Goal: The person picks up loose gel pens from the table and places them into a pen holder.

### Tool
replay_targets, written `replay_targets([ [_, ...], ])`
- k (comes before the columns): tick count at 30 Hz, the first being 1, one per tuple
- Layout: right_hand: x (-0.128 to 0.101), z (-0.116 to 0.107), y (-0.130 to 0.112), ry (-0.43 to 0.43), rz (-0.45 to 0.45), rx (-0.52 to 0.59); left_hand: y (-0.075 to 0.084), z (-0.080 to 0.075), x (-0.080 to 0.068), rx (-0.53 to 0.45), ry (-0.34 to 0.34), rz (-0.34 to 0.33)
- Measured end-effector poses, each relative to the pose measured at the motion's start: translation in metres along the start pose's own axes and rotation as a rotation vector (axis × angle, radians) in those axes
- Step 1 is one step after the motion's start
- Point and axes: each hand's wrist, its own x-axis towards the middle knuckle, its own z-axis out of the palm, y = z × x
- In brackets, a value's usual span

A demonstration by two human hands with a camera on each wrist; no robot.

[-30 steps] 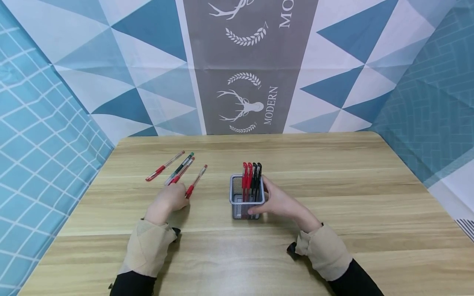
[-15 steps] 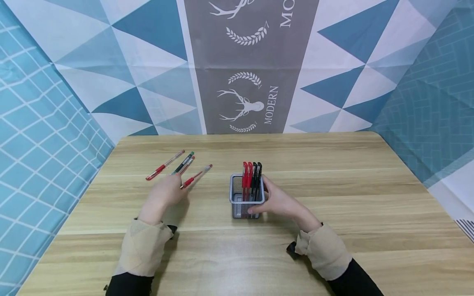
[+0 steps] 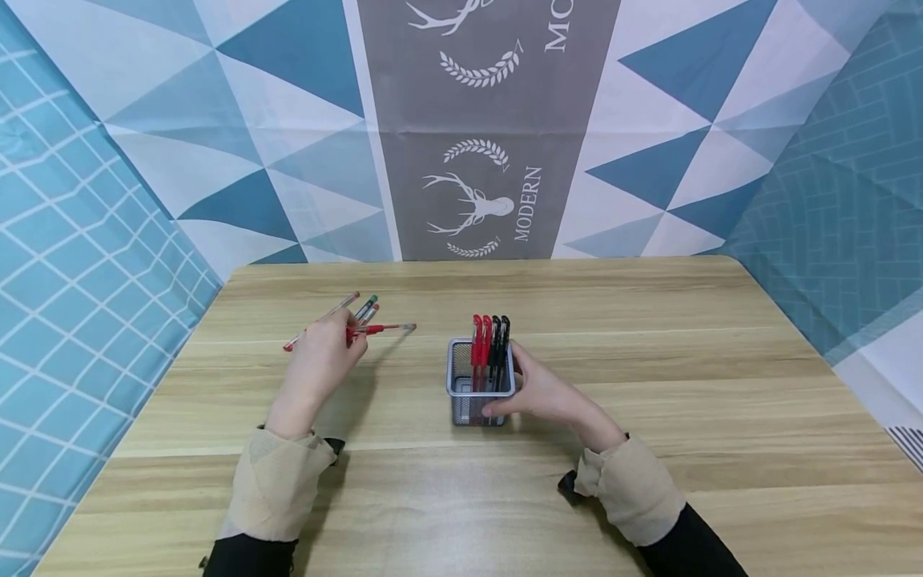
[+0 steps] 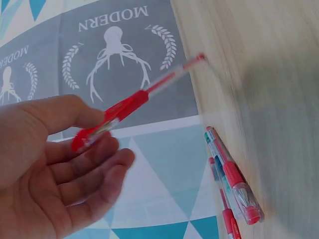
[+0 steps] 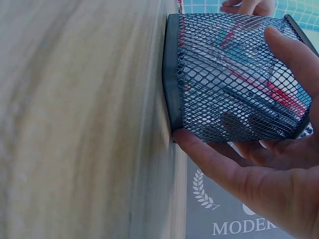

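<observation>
My left hand [image 3: 320,361] pinches a red gel pen [image 4: 132,104] by its capped end between thumb and fingers. The pen's clear barrel points right, raised off the table, towards the pen holder. My right hand [image 3: 544,393] grips the grey mesh pen holder [image 3: 462,410] from its right side, thumb on the near wall and fingers round the back. Inside the upright holder stand two red pens [image 3: 481,344] and two black pens [image 3: 500,344], bunched at the right. Below the left hand lie loose pens [image 4: 234,174], red ones and one green-ended; in the head view the hand partly covers them.
The wooden table [image 3: 649,336] runs back to a patterned cloth wall [image 3: 476,160] with a deer print. Blue grid cloth [image 3: 86,264] borders the left side, and more blue cloth [image 3: 851,200] hangs at the right.
My left hand has picked the red pen up off the table and moved forward with it, the pen turning from slanted to nearly level rightward. The right hand and the holder have stayed put.
</observation>
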Motion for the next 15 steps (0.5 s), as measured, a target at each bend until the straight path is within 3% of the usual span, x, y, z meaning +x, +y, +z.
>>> replay_targets([
  [8,0.000,0.000,0.000,0.003,-0.004,-0.022,0.011,-0.002,0.000,-0.065,0.201,0.024],
  [15,0.000,0.000,-0.001,0.024,0.004,-0.045,0.027,-0.007,-0.002,-0.220,0.347,0.059],
])
